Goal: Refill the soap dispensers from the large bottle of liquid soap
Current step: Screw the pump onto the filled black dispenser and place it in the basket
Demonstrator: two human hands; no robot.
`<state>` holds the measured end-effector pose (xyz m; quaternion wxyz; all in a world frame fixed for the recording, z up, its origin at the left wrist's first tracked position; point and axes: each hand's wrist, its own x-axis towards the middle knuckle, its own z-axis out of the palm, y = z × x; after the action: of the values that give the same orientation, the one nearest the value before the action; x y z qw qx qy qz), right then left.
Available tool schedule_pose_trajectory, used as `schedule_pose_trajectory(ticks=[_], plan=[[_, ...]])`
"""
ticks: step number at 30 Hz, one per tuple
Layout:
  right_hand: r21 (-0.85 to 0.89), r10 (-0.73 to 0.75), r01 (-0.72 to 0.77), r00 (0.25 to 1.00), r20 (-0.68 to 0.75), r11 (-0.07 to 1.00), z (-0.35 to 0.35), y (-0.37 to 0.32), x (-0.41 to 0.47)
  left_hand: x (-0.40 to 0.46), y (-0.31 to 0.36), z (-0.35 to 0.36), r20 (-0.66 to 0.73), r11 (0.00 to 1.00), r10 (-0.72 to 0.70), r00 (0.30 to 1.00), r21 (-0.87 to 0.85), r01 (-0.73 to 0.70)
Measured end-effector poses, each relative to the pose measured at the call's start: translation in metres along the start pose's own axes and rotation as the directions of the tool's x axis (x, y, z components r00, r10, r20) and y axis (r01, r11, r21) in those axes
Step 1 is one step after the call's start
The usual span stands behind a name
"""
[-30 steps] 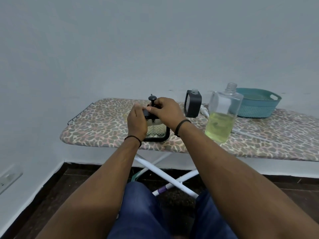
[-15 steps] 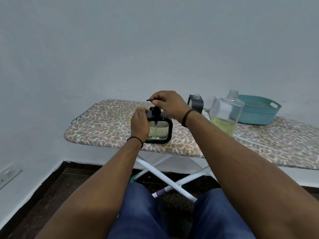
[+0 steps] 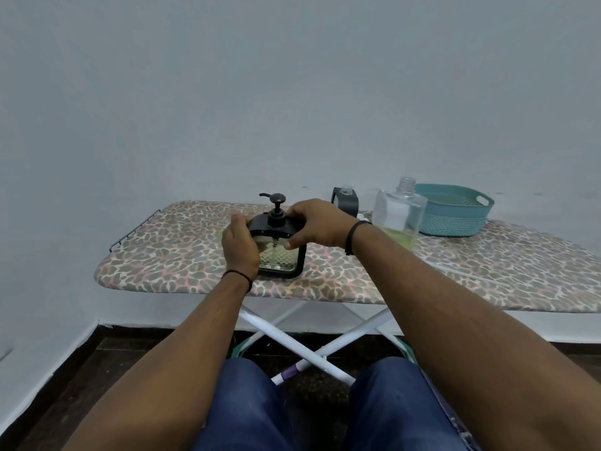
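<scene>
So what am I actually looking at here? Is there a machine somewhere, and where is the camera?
There is no machine. A person wears a wide-angle camera on the head, looking forward and down, so you see their own arms and knees. They sit at an ironing board with a leopard-print cover. The left hand and the right hand both grip a soap dispenser, a glass bottle in a black frame with a black pump on top. Behind it stands a second dispenser with no pump on it. To the right is the large clear bottle, uncapped, with yellowish soap low inside, and a teal basket; I cannot see whether anything lies in it.
</scene>
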<state>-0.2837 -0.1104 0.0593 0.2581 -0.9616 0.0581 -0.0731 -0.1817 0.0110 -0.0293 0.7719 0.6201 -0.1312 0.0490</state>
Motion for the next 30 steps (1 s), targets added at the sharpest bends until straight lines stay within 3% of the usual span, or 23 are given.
schedule_pose_trajectory(ticks=[5,11,18,20,23,30], plan=[[-0.022,-0.018,0.015,0.990,-0.142,1.000,-0.051,-0.012,-0.028,-0.001,0.048,0.029,0.118,0.997,0.006,0.993,-0.077,0.003],[0.032,0.067,-0.059,0.919,-0.389,0.998,-0.135,-0.022,-0.083,-0.017,0.135,0.088,0.252,0.982,0.145,0.957,-0.155,-0.108],[0.077,0.233,-0.233,0.780,-0.581,0.970,-0.231,-0.009,-0.160,-0.079,0.184,0.148,0.091,0.921,0.385,0.918,0.015,-0.388],[0.139,0.305,-0.281,0.721,-0.623,0.950,-0.250,0.004,-0.178,-0.103,0.177,0.161,0.148,0.924,0.377,0.914,-0.002,-0.381],[0.209,0.400,-0.357,0.632,-0.664,0.911,-0.264,0.029,-0.198,-0.138,0.154,0.181,0.338,0.957,0.285,0.897,-0.052,-0.285],[0.191,0.497,-0.541,0.502,-0.708,0.819,-0.245,0.115,-0.204,-0.178,0.081,0.239,0.573,0.984,0.118,0.811,0.042,-0.172]])
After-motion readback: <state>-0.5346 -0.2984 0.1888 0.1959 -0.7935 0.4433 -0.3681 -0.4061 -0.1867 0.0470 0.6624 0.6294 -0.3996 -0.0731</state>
